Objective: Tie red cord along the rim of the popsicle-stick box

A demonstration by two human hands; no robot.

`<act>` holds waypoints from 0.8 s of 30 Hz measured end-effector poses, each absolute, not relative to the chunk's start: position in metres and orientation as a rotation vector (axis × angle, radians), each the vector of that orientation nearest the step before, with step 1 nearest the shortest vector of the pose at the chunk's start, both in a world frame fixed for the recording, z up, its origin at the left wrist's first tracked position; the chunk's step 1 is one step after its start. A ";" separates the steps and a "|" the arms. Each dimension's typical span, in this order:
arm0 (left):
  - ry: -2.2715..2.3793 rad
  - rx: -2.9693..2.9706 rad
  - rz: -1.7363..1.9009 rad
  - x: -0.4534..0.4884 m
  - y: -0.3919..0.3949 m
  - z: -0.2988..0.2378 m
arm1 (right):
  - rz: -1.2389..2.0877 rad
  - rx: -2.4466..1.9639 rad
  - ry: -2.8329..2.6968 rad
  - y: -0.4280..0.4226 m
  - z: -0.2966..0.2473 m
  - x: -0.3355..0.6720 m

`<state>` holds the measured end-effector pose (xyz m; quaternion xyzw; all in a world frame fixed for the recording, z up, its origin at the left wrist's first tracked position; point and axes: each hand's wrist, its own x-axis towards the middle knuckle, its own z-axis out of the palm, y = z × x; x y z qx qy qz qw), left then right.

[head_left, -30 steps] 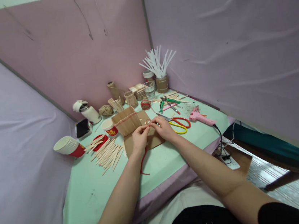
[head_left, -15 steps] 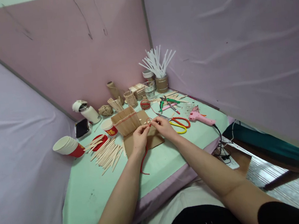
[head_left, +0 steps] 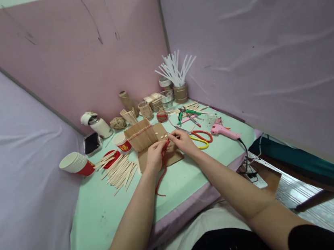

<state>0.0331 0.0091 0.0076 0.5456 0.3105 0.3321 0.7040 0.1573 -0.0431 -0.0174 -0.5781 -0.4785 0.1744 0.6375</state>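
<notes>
Both my hands meet over a brown cardboard sheet (head_left: pixel 175 156), pinching a red cord (head_left: pixel 163 177). My left hand (head_left: pixel 156 155) is closed on the cord, whose loose tail hangs below it onto the table. Close beside it, my right hand (head_left: pixel 183 141) pinches the cord near a small loop; the fingertips partly hide it. Just behind my left hand stands a box of wooden craft sticks (head_left: pixel 140 135) with a red line along its upper side. Scissors (head_left: pixel 200 138) with red and yellow handles lie right of my right hand.
Loose wooden sticks (head_left: pixel 119 173) and stacked paper cups (head_left: pixel 77 163) lie on the left. A pink glue gun (head_left: pixel 225 131) with a cable rests at the right edge. Green-handled pliers (head_left: pixel 187 114), a ball of red cord (head_left: pixel 162 116) and a jar of white sticks (head_left: pixel 180 93) stand farther back.
The left fingers have shifted slightly, and more of the red cord shows beside them. Its hanging tail has moved a little left. My right hand stays nearly in place.
</notes>
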 end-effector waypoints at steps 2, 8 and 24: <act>0.692 1.254 0.727 0.032 0.008 0.007 | 0.405 -1.325 -1.095 -0.044 -0.017 0.157; 0.785 1.383 0.819 0.031 0.013 0.001 | 0.410 -1.325 -1.148 -0.045 -0.015 0.154; 0.838 2.001 1.229 0.030 -0.004 0.008 | 0.169 -1.287 -1.305 -0.049 -0.012 0.152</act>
